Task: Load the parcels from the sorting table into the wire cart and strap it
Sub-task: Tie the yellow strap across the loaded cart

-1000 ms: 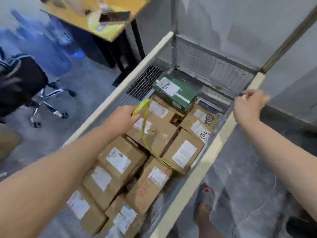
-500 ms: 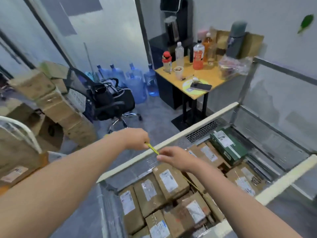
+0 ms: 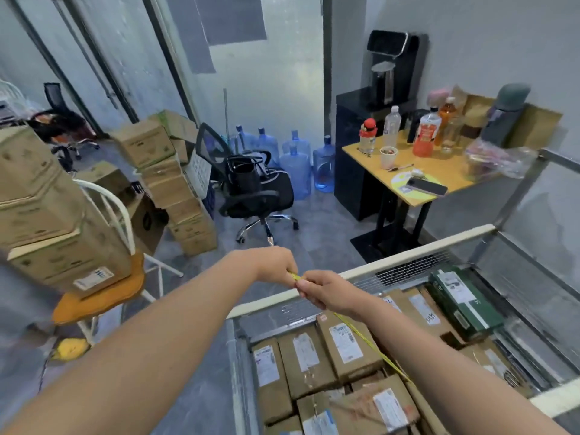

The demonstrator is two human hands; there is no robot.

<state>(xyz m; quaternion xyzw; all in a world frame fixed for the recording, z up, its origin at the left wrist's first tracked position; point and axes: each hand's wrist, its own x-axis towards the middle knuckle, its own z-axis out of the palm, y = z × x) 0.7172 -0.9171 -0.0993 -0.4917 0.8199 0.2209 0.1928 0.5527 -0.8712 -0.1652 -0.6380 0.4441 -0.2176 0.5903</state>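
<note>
Storeroom; at cart rail [image 3: 408,256], left grip [image 3: 276,265] and right grip [image 3: 326,291] pinch strap [image 3: 370,345]. Pull it taut over parcels [image 3: 301,365].

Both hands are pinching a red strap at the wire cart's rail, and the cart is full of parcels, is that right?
Not quite. The strap is yellow, not red. The head view shows the left hand and right hand pinching it at the wire cart's rail, and the cart is full of parcels.
</note>
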